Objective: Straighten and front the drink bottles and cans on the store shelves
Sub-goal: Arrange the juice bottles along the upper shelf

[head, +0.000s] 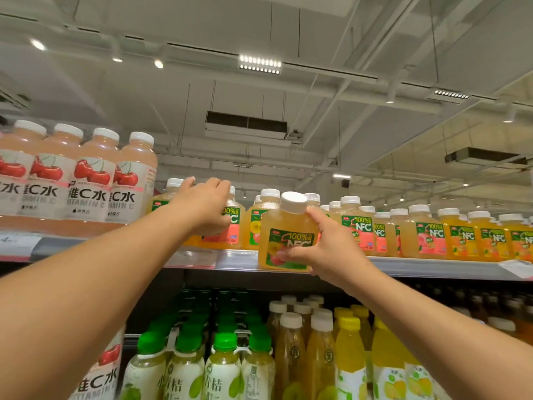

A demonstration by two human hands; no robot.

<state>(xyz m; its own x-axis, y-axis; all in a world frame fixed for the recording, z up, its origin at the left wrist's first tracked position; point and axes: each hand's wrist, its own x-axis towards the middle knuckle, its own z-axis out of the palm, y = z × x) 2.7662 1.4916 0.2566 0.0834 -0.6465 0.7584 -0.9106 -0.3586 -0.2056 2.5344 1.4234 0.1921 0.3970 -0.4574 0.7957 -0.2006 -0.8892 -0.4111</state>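
Observation:
My right hand (323,249) grips a small yellow NFC juice bottle (285,235) with a white cap, tilted a little and held in front of the top shelf edge (418,265). My left hand (204,206) reaches onto that shelf and wraps around another NFC juice bottle (230,226), which it partly hides. A row of NFC juice bottles (427,232) with white caps stands along the shelf to the right, labels facing out.
Tall pink cherry vitamin C water bottles (86,180) stand at the shelf's left end. On the shelf below stand green-capped bottles (222,362), white-capped amber bottles (291,347) and yellow-capped bottles (352,350). Ceiling lights and ducts hang overhead.

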